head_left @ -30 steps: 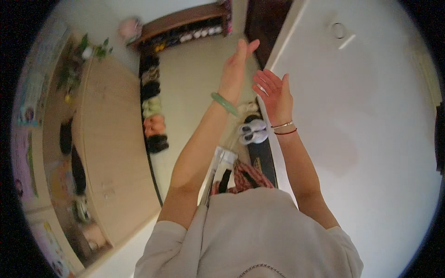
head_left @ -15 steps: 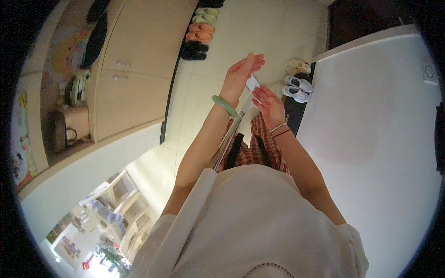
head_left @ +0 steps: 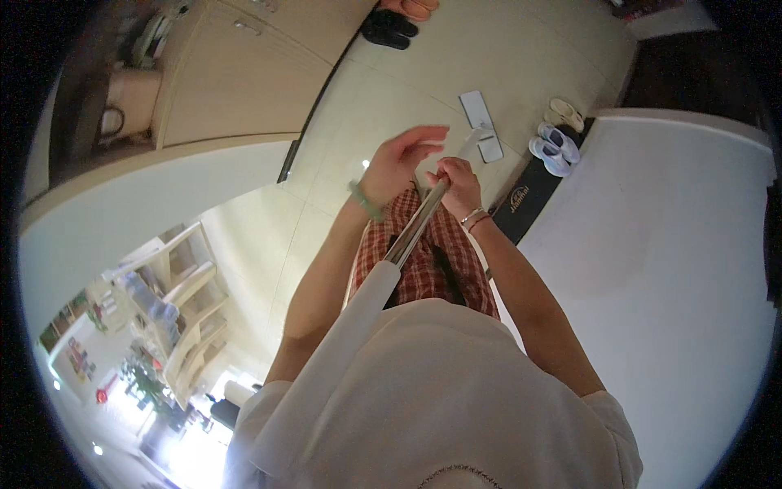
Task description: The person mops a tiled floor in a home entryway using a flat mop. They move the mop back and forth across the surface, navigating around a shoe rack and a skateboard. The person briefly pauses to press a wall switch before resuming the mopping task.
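A flat mop runs from beside my left upper arm down to the floor. Its thick white handle (head_left: pixel 342 350) crosses my shirt, and the metal mop pole (head_left: pixel 419 222) passes over my checked trousers. The narrow mop head (head_left: pixel 471 106), white with a darker rim, lies on the pale floor past my feet. My right hand (head_left: pixel 461 187) is wrapped round the lower part of the pole. Just left of the pole, my left hand (head_left: pixel 401 159) is lifted and holds nothing; its fingers are stretched out and slightly blurred. A green bangle (head_left: pixel 366 200) circles that wrist.
Pale shoes (head_left: pixel 555 147) stand on a dark mat (head_left: pixel 521 208) along the white panel (head_left: pixel 652 236) at right. Black slippers (head_left: pixel 390 29) sit beside the cabinet (head_left: pixel 236 90) at left. A wooden shelf unit (head_left: pixel 195 301) is visible at lower left.
My hands have moved apart from the mop head, which now lies on the floor. My right hand has closed round the pole. My left hand has come nearer my body, and the view has shifted.
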Available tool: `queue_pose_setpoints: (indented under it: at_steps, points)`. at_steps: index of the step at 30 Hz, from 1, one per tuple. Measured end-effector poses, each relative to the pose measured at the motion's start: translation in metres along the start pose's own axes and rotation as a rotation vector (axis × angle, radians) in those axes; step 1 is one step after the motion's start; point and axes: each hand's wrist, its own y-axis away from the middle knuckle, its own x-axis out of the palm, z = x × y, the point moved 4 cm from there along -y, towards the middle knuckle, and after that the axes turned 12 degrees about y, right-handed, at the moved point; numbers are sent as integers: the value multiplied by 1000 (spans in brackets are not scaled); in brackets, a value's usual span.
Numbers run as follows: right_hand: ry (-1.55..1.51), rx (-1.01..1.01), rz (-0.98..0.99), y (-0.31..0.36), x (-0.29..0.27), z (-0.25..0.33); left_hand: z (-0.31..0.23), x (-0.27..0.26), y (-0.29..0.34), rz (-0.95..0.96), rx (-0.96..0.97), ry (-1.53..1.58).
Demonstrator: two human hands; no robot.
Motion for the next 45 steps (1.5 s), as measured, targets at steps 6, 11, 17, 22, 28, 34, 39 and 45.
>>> queue_pose_setpoints:
  at_steps: [6, 11, 17, 22, 28, 34, 39, 45]
  points:
    - [72, -86, 211, 1, 10, 7, -29, 20, 120, 169, 142, -320]
    - [-44, -168, 157, 6, 22, 8, -13, 27, 137, 108, 372, -138]
    - [-60, -226, 418, -1, 52, 19, 11, 10, 167, -157, 514, 179]
    - [12, -314, 484, 37, 113, 48, 37, -25, 236, -308, 429, 131]
    - [15, -330, 563, 83, 180, 165, 34, -94, 349, -334, 443, 77]
    - [-47, -445, 569, 162, 260, 303, 35, -160, 496, -493, 491, -33]
    - [-126, -562, 684, 242, 314, 402, 46, -179, 622, -656, 464, -121]
    - [-225, -657, 903, 341, 346, 491, 41, -172, 734, -898, 319, -113]
